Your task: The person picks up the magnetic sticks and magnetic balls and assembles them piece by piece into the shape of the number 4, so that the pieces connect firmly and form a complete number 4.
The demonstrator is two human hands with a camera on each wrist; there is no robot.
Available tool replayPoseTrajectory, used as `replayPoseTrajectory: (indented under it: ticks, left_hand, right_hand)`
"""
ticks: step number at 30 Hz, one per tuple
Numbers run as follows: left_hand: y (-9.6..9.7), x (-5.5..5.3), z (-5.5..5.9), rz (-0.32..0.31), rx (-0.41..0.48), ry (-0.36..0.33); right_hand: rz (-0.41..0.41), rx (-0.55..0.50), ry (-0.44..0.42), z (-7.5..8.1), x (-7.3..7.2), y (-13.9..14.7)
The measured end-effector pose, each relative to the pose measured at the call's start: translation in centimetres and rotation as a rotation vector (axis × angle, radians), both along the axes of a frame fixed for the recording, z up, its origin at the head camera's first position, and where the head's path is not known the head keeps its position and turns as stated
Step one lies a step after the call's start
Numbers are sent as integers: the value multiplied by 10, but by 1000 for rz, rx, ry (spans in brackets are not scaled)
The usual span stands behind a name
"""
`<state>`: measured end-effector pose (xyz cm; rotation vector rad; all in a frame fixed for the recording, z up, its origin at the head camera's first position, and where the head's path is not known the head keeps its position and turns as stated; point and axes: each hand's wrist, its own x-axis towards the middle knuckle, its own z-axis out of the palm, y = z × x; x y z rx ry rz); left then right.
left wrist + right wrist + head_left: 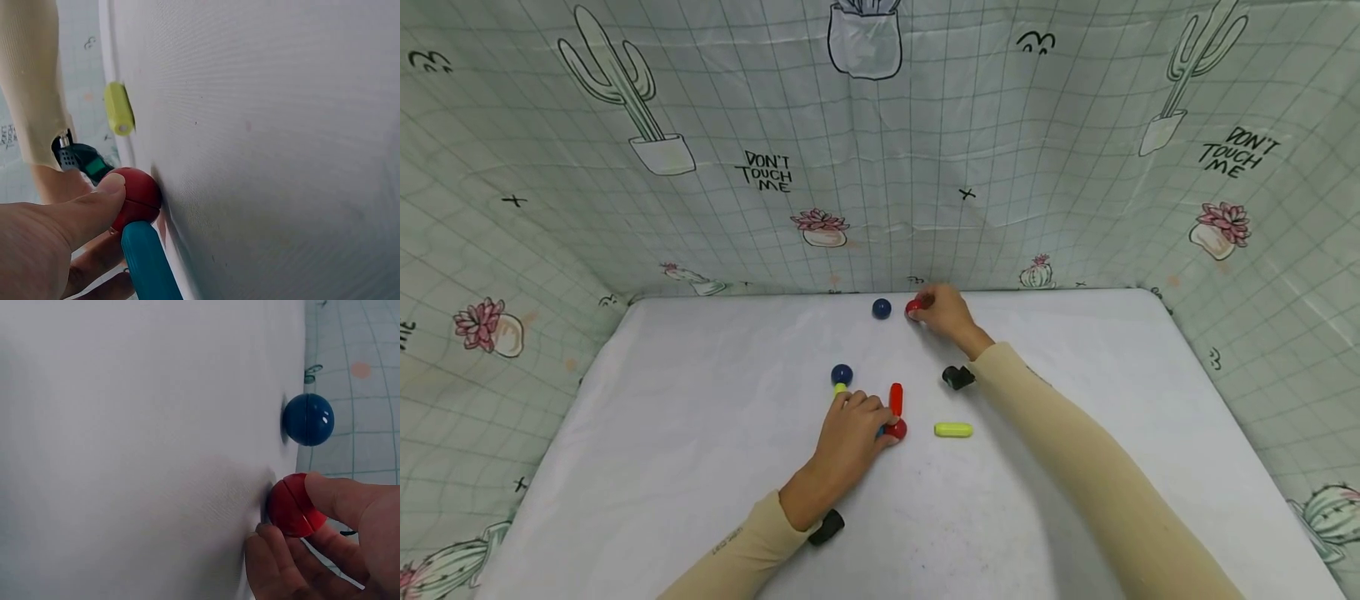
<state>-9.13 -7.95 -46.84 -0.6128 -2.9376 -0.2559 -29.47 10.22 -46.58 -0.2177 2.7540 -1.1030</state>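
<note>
My left hand (848, 437) grips a red ball (139, 199) low over the white table, thumb on its side. A blue rod (150, 265) meets that ball, mostly hidden under the hand in the head view. A red rod (896, 398) stretches away from the same ball. Past the left fingers, a yellow-green rod (840, 388) ends at a dark blue ball (842, 374); its near end is hidden. At the table's far edge, my right hand (951, 317) pinches another red ball (290, 506) between thumb and fingers. Beside it sits a second blue ball (309, 420).
A loose yellow-green rod (953, 430) lies right of the left hand. Black wrist devices show at the right sleeve (1045, 417) and left sleeve (760, 542). Behind the white table (715, 400) hangs a cactus-print cloth (880, 133), which also covers both sides.
</note>
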Motion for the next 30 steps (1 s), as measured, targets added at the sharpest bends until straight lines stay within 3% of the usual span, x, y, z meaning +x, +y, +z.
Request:
replayPoseTrajectory:
  ticks: [7, 19, 30]
  left_hand:
    - [0, -1, 1, 7, 0, -22]
    - [-3, 0, -2, -23, 67, 0]
    - [-2, 0, -1, -26, 75, -14]
  right_hand:
    - [15, -12, -15, -2, 9, 1]
    - [100, -191, -113, 3, 48, 3]
    - [133, -243, -187, 1, 76, 6]
